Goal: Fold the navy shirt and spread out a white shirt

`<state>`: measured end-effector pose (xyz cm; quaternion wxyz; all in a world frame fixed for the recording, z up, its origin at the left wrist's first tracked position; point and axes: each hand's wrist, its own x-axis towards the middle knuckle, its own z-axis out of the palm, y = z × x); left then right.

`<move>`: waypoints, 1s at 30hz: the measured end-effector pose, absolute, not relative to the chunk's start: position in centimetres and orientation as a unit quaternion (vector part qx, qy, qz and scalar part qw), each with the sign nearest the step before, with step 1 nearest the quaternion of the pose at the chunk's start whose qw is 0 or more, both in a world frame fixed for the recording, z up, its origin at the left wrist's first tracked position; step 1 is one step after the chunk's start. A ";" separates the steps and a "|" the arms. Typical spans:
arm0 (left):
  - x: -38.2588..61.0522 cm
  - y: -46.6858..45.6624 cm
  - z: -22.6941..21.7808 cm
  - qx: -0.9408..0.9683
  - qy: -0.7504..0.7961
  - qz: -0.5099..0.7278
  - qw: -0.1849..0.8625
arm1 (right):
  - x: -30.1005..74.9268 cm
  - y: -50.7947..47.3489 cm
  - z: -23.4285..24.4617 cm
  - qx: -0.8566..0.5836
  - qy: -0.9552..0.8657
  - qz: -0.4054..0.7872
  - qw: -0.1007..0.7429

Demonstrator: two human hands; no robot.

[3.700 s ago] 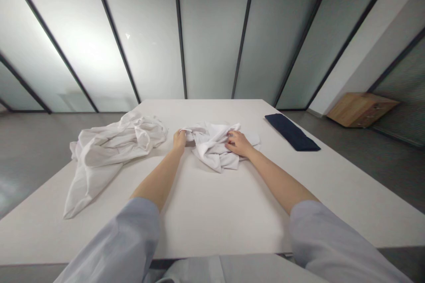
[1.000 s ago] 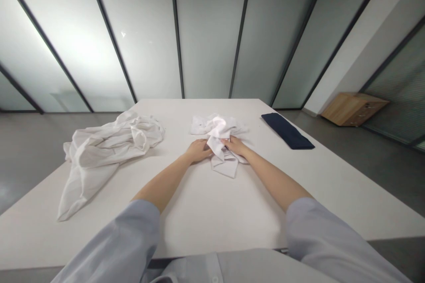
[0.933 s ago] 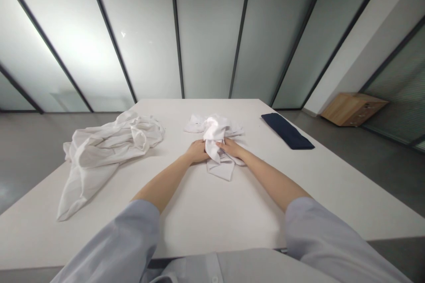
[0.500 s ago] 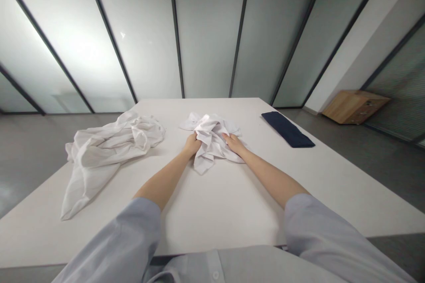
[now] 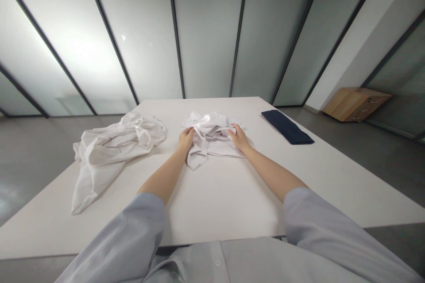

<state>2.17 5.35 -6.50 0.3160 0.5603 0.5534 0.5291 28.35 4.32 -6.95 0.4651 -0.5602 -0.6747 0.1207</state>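
A crumpled white cloth (image 5: 212, 135) lies in loose folds near the middle of the table, one pointed corner spread toward me. At its left side, the fingers of my left hand (image 5: 186, 138) are closed on the fabric. My right hand (image 5: 239, 138) is at the right side, thumb and fingers curved about a fold of the same cloth. The fingertips of both hands are partly hidden in the folds. Whether the cloth is a shirt or another garment, I cannot tell.
A larger heap of white fabric (image 5: 113, 146) lies on the left of the white table (image 5: 226, 203), one end trailing toward me. On the right is a folded dark navy cloth (image 5: 287, 127). Frosted glass panels (image 5: 209, 31) rise behind; a wooden cabinet (image 5: 353, 104) stands on the floor at right.
My hands have moved farther apart, the left a little left and the right a little right and up. Between them the cloth is spread wider, with a straighter near edge on its right.
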 end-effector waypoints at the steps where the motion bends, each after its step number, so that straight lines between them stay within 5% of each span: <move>1: 2.4 5.0 -6.3 0.569 0.543 0.528 0.320 | 28.3 4.3 -7.0 -0.548 -0.685 0.105 0.468; 5: 3.3 3.9 -5.8 0.661 0.515 0.461 0.293 | 28.0 4.1 -7.2 -0.497 -0.737 0.058 0.455; 11: 4.3 3.3 -6.2 0.803 0.483 0.329 0.118 | 27.8 4.3 -7.2 -0.434 -0.811 0.018 0.392; 18: 4.8 2.7 -5.7 0.845 0.456 0.277 0.028 | 28.1 4.7 -7.1 -0.474 -0.741 -0.107 0.463; 24: 5.5 1.8 -5.0 0.872 0.414 0.262 0.013 | 27.6 4.6 -7.0 -0.479 -0.814 0.013 0.329; 30: 5.3 2.0 -5.2 0.808 0.490 0.317 0.082 | 28.2 4.8 -6.6 -0.528 -0.704 0.146 0.453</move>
